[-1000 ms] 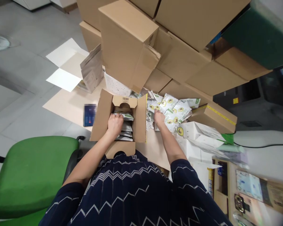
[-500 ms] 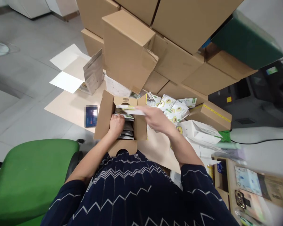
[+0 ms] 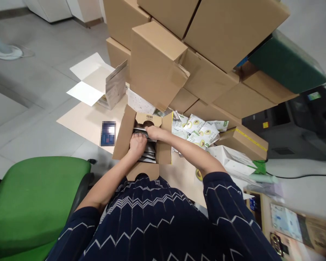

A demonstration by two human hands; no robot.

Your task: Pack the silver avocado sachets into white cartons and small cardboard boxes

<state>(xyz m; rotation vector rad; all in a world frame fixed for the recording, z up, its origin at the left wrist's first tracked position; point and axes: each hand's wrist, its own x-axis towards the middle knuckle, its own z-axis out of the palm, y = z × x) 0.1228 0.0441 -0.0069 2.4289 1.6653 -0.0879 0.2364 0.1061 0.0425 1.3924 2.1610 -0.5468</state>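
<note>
An open cardboard box [image 3: 122, 136] sits in front of me, packed with a row of upright sachets [image 3: 149, 154]. My left hand [image 3: 137, 144] is curled inside it, pressing on the sachets. My right hand [image 3: 154, 132] reaches across into the box's far end, fingers closed on a sachet among the stack. To the right of the box lies a loose pile of white and green avocado sachets [image 3: 199, 128].
Stacked cardboard boxes [image 3: 179, 61] rise behind the open one. A flat box with yellow tape [image 3: 246, 139] lies at right, a green chair [image 3: 35, 203] at lower left. White sheets and a grey pouch [image 3: 115, 87] rest at upper left, beside a small dark blurred card [image 3: 108, 133].
My right hand took a sachet from the pile at right, carried it left over the box, and has gone down into the box with it. My left hand stayed inside the box.
</note>
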